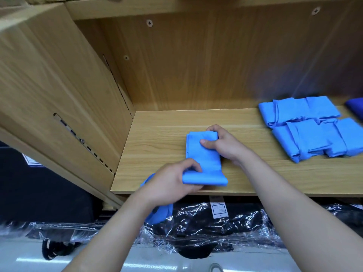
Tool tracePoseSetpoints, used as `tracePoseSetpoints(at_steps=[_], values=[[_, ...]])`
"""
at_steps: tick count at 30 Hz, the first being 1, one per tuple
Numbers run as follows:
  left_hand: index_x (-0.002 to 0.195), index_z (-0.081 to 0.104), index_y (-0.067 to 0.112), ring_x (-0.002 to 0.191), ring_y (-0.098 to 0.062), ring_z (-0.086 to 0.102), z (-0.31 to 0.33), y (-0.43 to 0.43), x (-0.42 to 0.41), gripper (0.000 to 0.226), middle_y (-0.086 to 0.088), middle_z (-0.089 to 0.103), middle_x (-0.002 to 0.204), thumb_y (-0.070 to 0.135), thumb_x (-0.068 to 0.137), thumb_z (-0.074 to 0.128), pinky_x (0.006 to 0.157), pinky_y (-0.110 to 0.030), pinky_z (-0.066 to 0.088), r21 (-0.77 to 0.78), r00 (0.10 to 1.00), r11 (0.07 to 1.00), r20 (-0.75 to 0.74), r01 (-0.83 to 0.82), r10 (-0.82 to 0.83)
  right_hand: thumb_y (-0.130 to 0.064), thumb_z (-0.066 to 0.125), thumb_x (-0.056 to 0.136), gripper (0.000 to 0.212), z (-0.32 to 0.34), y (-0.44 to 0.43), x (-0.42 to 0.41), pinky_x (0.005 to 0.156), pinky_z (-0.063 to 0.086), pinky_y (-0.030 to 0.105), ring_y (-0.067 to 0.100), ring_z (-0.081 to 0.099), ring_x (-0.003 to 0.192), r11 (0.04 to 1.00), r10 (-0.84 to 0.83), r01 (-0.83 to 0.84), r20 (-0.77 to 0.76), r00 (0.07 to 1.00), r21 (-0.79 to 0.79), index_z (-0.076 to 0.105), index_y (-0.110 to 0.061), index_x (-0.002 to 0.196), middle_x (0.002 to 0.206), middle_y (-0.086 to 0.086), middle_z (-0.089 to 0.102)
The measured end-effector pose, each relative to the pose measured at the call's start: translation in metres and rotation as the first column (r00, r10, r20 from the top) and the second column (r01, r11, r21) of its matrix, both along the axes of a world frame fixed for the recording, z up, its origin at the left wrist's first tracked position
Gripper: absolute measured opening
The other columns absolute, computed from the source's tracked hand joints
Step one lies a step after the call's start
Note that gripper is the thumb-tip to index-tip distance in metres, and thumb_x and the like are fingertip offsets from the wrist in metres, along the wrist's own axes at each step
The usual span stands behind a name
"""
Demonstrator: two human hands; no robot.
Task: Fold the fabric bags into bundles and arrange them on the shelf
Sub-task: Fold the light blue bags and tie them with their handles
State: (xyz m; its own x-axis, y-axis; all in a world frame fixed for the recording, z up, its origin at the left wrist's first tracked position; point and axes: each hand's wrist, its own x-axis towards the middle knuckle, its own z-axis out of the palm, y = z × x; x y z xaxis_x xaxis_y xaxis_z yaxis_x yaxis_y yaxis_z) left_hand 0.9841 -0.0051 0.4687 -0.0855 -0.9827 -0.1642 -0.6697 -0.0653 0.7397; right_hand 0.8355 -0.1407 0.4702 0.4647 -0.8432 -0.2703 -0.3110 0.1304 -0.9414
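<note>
Folding a light blue fabric bag (pixel 203 154) on the wooden shelf (pixel 157 150), close to the front edge and about the middle of the board. Gripping the near, rolled-over end with the left hand (pixel 172 185), fingers curled round the fold. Pinching the far end with the right hand (pixel 222 144), thumb on top and fingers tucked round the side. Looks like the middle of the job for this one: partly folded, not yet a tidy bundle.

Off to the right, well apart, a group of finished blue bundles (pixel 314 126) laid in two rows on the same board (plus a bit of something darker blue (pixel 355 107) at the far right edge, too cut off to name).

Could go wrong in a few ways. Hanging down below the left wrist, off the front of the shelf: a loose blue strap (pixel 160 214). Might get left sticking out, or tug the soft cloth open if snagged. Letting go with either hand too soon would likely undo the fold. Sitting this close to the edge, could also slide off onto the black goods in shiny plastic wrap (pixel 206 222) below. Best to tuck the strap in, press flat, then move over beside the others.
</note>
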Motion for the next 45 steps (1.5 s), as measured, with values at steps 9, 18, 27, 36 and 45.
tracePoseSetpoints(at_steps=[9, 18, 27, 36, 45], values=[[0.09, 0.058, 0.026, 0.085, -0.019, 0.06, 0.01, -0.03, -0.004, 0.019, 0.012, 0.062, 0.078, 0.043, 0.088, 0.067, 0.068, -0.029, 0.04, -0.099, 0.925, 0.921, 0.016, -0.377, 0.381, -0.011, 0.051, 0.08, 0.015, 0.01, 0.024, -0.002, 0.056, 0.029, 0.03, 0.015, 0.042, 0.062, 0.982, -0.121, 0.075, 0.265, 0.957, 0.175, 0.054, -0.025, 0.074, 0.066, -0.001, 0.051], [0.118, 0.044, 0.028, 0.075, -0.014, 0.056, 0.004, -0.028, -0.015, 0.057, 0.007, 0.061, 0.081, 0.045, 0.075, 0.078, 0.063, -0.027, 0.036, -0.154, 0.875, 0.865, 0.0, -0.478, 0.484, -0.032, 0.062, 0.093, 0.021, -0.003, 0.054, 0.016, 0.066, 0.037, 0.017, 0.005, 0.05, 0.076, 0.887, -0.364, 0.414, 0.242, 0.9, -0.205, 0.052, -0.018, 0.081, 0.081, -0.009, 0.057], [0.116, 0.054, 0.017, 0.103, -0.02, 0.067, 0.015, -0.01, -0.016, 0.069, 0.002, 0.071, 0.108, 0.043, 0.058, 0.082, 0.095, -0.041, 0.052, -0.014, 0.851, 0.973, -0.489, -0.23, 0.194, -0.02, 0.047, 0.093, 0.022, 0.011, 0.062, 0.01, 0.066, 0.038, 0.014, -0.002, 0.048, 0.065, 0.73, -0.388, 0.549, 0.414, 0.823, -0.407, 0.054, -0.015, 0.072, 0.065, -0.013, 0.052], [0.095, 0.056, 0.029, 0.065, -0.017, 0.049, 0.045, 0.002, -0.029, 0.031, 0.003, 0.058, 0.074, 0.056, 0.081, 0.058, 0.063, -0.034, 0.044, -0.35, 0.964, 0.922, -0.255, -0.166, 0.077, -0.001, 0.039, 0.083, 0.016, 0.033, 0.074, 0.003, 0.061, 0.039, 0.022, 0.008, 0.045, 0.062, 0.747, -0.296, 0.491, 0.437, 0.849, -0.448, 0.048, -0.014, 0.086, 0.068, 0.0, 0.05], [0.132, 0.037, 0.039, 0.102, -0.028, 0.059, 0.057, 0.012, -0.024, 0.056, 0.006, 0.057, 0.112, 0.065, 0.086, 0.017, 0.081, -0.043, 0.049, -0.259, 0.882, 0.94, 0.464, 0.22, -0.079, 0.007, 0.034, 0.071, 0.019, 0.032, 0.08, -0.007, 0.059, 0.038, 0.041, 0.02, 0.041, 0.065, 0.646, -0.22, 0.378, 0.313, 0.924, -0.663, 0.041, -0.007, 0.082, 0.072, 0.007, 0.044]])
